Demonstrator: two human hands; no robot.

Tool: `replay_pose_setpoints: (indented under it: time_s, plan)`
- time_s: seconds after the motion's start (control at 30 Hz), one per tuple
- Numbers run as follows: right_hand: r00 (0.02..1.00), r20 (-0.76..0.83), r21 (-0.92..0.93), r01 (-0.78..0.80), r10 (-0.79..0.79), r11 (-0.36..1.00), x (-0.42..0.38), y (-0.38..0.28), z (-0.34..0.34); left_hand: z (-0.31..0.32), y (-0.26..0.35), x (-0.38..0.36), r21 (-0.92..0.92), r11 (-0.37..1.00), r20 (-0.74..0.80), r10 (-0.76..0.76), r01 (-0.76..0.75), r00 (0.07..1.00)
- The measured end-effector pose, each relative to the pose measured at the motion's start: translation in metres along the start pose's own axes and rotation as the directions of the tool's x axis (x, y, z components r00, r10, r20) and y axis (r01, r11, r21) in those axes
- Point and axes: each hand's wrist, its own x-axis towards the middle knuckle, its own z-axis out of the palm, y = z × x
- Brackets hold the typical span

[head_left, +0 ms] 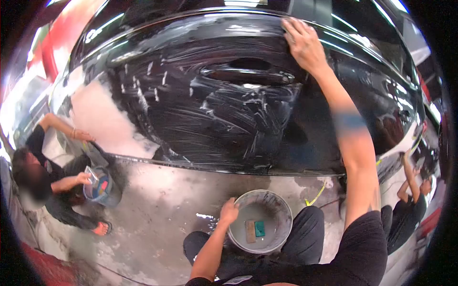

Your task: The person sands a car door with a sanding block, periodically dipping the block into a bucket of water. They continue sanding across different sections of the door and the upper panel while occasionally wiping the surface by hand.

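My right hand lies with stretched fingers against the upper part of a black car door, just below the window trim. Whether a thin pad or sheet is under the fingers I cannot see. Whitish wet smears cover the panel around the door handle. Down between my knees, my left hand is closed on the left rim of a grey bucket. Inside the bucket, a brown block and a green block lie side by side in cloudy water.
At the left, a crouching person faces a pale sanded patch, with a second bucket close by. Another person works at the far right. Yellow tape hangs near the wet concrete floor.
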Motion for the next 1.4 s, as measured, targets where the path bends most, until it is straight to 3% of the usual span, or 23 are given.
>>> replay_pose_setpoints:
  time_s: [0.03, 0.1, 0.13, 0.17, 0.2, 0.23, 0.3, 0.33, 0.37, 0.43, 0.47, 0.5, 0.57, 0.63, 0.7, 0.83, 0.97, 1.07, 1.17, 1.4]
  plan:
    - [0.998, -0.028, -0.047, -0.052, 0.051, 0.998, 0.001, -0.011, 0.005, -0.001, 0.002, 0.003, -0.002, 1.0, 0.044, -0.006, 0.006, 0.999]
    - [0.983, 0.085, 0.01, -0.165, 0.164, 0.986, 0.022, -0.054, 0.015, 0.001, -0.002, -0.003, 0.003, 1.0, 0.031, 0.002, -0.002, 1.0]
    - [0.992, -0.012, 0.075, -0.126, 0.127, 0.989, 0.033, -0.085, 0.034, 0.001, -0.003, 0.001, 0.02, 0.999, 0.005, 0.032, -0.032, 0.999]
    - [0.999, -0.01, 0.058, -0.039, 0.04, 0.998, 0.046, -0.12, 0.036, 0.001, -0.006, 0.003, 0.027, 0.999, 0.009, 0.037, -0.037, 0.999]
    - [0.997, -0.074, 0.169, 0.024, -0.012, 0.985, 0.055, -0.15, 0.055, 0.006, -0.009, 0.002, 0.014, 0.999, -0.002, 0.033, -0.033, 0.999]
    - [1.0, -0.009, 0.154, 0.019, -0.018, 0.988, 0.056, -0.168, 0.058, 0.008, -0.01, 0.002, 0.007, 0.999, -0.012, 0.036, -0.035, 0.999]
    - [0.997, 0.035, 0.255, 0.054, -0.065, 0.965, 0.046, -0.138, 0.054, 0.006, -0.014, -0.004, 0.029, 0.999, -0.02, 0.037, -0.037, 0.999]
    - [0.991, 0.088, 0.109, 0.087, -0.097, 0.99, 0.032, -0.113, 0.035, 0.008, -0.012, -0.003, 0.023, 0.999, -0.052, 0.037, -0.035, 0.998]
    - [0.991, 0.132, 0.173, -0.012, -0.011, 0.985, 0.014, -0.084, 0.021, 0.007, -0.007, -0.002, 0.011, 0.999, -0.047, 0.043, -0.043, 0.998]
    - [0.998, 0.016, 0.009, -0.057, 0.057, 0.998, -0.03, -0.033, -0.005, 0.0, -0.001, -0.005, -0.035, 0.999, -0.041, 0.034, -0.035, 0.999]
    - [0.991, 0.073, -0.029, -0.106, 0.108, 0.994, -0.048, -0.016, -0.008, 0.002, 0.0, -0.005, -0.051, 0.998, -0.044, 0.033, -0.035, 0.998]
    - [0.985, 0.088, -0.111, -0.14, 0.15, 0.984, -0.055, -0.015, 0.006, 0.001, 0.001, -0.003, -0.037, 0.999, -0.021, 0.025, -0.025, 0.999]
    - [0.971, 0.069, -0.069, -0.225, 0.229, 0.972, -0.026, -0.04, 0.016, -0.001, 0.001, -0.001, 0.004, 1.0, 0.012, 0.027, -0.027, 1.0]
    - [0.98, 0.038, -0.106, -0.19, 0.195, 0.976, -0.005, -0.055, 0.034, 0.002, -0.002, -0.003, 0.039, 0.997, -0.046, 0.061, -0.059, 0.997]
    - [0.987, 0.078, 0.023, -0.142, 0.14, 0.99, -0.013, -0.046, 0.019, -0.002, -0.004, -0.006, 0.034, 0.997, -0.026, 0.071, -0.07, 0.997]
    - [0.999, 0.047, -0.006, -0.026, 0.027, 1.0, -0.049, -0.021, -0.007, -0.002, -0.001, 0.001, 0.008, 0.996, -0.022, 0.09, -0.089, 0.996]
    - [0.985, 0.03, 0.004, -0.169, 0.169, 0.986, -0.024, -0.002, 0.02, -0.006, 0.0, -0.007, 0.004, 0.993, -0.032, 0.115, -0.115, 0.993]
    - [0.992, -0.007, -0.007, -0.13, 0.129, 0.992, -0.055, -0.029, -0.005, 0.005, -0.006, 0.007, 0.003, 0.998, -0.001, 0.064, -0.064, 0.998]
    - [0.997, -0.008, 0.024, -0.073, 0.074, 0.997, -0.049, 0.0, 0.0, 0.002, -0.008, 0.008, 0.049, 0.996, 0.034, 0.073, -0.074, 0.997]
    - [0.986, 0.04, -0.086, -0.157, 0.161, 0.984, -0.044, -0.004, 0.002, -0.012, 0.014, -0.008, -0.003, 0.999, 0.013, 0.033, -0.033, 0.999]
